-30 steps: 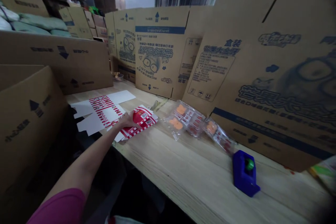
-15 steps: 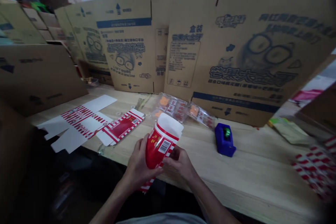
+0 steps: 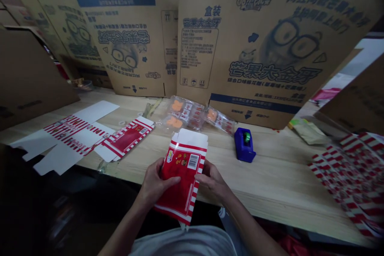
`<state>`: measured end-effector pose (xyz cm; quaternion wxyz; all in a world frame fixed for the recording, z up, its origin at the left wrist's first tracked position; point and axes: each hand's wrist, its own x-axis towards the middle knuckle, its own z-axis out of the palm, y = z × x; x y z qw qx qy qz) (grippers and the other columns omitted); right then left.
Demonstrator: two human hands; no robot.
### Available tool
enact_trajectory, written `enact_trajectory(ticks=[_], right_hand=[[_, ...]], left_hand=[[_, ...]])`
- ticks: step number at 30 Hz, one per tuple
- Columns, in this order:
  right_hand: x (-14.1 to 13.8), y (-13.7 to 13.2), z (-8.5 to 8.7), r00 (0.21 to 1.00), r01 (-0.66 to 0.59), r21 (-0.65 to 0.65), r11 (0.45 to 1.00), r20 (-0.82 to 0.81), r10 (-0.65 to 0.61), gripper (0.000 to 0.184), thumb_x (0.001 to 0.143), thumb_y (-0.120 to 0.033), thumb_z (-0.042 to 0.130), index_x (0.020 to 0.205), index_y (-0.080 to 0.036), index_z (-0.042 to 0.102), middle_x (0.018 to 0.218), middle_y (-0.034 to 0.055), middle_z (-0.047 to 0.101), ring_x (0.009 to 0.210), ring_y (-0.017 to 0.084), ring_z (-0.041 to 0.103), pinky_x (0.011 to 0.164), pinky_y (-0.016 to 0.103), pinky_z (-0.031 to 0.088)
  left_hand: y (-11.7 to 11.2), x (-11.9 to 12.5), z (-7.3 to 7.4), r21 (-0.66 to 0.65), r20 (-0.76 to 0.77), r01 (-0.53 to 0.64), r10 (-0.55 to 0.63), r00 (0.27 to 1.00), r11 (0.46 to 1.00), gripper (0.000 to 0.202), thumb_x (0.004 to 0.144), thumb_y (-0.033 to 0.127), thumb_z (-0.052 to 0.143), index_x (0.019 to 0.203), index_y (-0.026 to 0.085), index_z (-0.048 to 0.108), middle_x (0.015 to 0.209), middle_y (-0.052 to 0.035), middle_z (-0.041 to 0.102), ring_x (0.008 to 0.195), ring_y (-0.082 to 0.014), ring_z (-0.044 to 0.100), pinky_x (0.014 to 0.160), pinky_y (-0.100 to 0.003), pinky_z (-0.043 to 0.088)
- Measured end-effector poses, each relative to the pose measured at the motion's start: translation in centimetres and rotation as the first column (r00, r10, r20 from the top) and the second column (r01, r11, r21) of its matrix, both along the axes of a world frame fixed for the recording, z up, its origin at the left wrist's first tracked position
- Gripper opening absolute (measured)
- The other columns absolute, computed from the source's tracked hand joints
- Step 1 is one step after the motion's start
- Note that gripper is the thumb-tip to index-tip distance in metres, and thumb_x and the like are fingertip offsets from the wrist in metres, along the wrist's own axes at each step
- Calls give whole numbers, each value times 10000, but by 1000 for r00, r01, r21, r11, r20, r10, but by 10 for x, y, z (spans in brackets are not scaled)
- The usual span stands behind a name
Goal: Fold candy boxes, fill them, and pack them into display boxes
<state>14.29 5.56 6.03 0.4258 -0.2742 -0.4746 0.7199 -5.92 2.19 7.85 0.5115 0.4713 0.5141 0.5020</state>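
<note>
A flattened red and white striped carton (image 3: 183,178) is held over the table's front edge, its barcode side up and white flaps pointing away from me. My left hand (image 3: 153,184) grips its left edge with the thumb across the front. On the right edge, my right hand (image 3: 212,180) pinches the striped side. Left of my hands lies a similar red carton (image 3: 129,140), folded flat. Farther left several unfolded carton blanks (image 3: 72,138) are spread out. Beyond the held carton lie clear plastic packs with orange pieces (image 3: 183,114).
A blue tape dispenser (image 3: 244,148) with green tape stands right of my hands. Large cardboard boxes (image 3: 255,48) wall off the back of the wooden table (image 3: 270,186). Striped red and white cartons (image 3: 354,180) are heaped at the right, near a yellow-green packet (image 3: 310,131).
The carton was bowed into a curve between my hands and now lies flatter, its front facing up. My view has tilted down and shifted slightly right.
</note>
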Motion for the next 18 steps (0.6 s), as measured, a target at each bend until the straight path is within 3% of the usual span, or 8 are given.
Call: enact_trajectory(ticks=[5,9,11,15,18], right_hand=[[-9,1,5,1000,-15,71,997,24,13,388,758,-345,714,1110,-197,645,1092,69,693,1002,236,639,940,386,478],[-12,6,-1,989,49,85,995,133,-60,282,785,-377,686,976,-169,688,909,47,718,839,210,652,762,325,517],[-10,11,-8,974,41,139,989,215,-70,253,802,-389,668,909,-161,698,842,32,709,795,196,641,717,296,504],[-2,19,-23,932,60,198,978,341,-127,259,808,-392,651,708,-153,656,695,-8,649,625,138,570,579,231,435],[-1,23,-30,888,165,251,954,384,-255,279,816,-382,637,656,-154,623,651,-16,619,586,121,527,529,214,393]], left_hand=[[0,2,-7,-135,259,-44,78,963,990,427,643,312,823,1002,148,658,916,-87,757,768,-270,717,711,-398,589],[3,3,-16,-241,310,-160,232,922,957,432,553,295,875,897,110,691,792,-100,758,677,-268,716,673,-388,588],[3,2,-18,-256,343,-158,242,908,954,415,571,320,865,889,113,697,796,-97,757,682,-263,716,660,-371,585],[-1,-1,-17,-206,311,-85,147,939,975,340,684,399,789,869,128,702,776,-74,747,648,-227,701,598,-308,560],[-3,-3,-15,-165,224,-134,170,960,977,336,708,428,764,866,137,704,739,-50,733,635,-205,685,588,-282,545]])
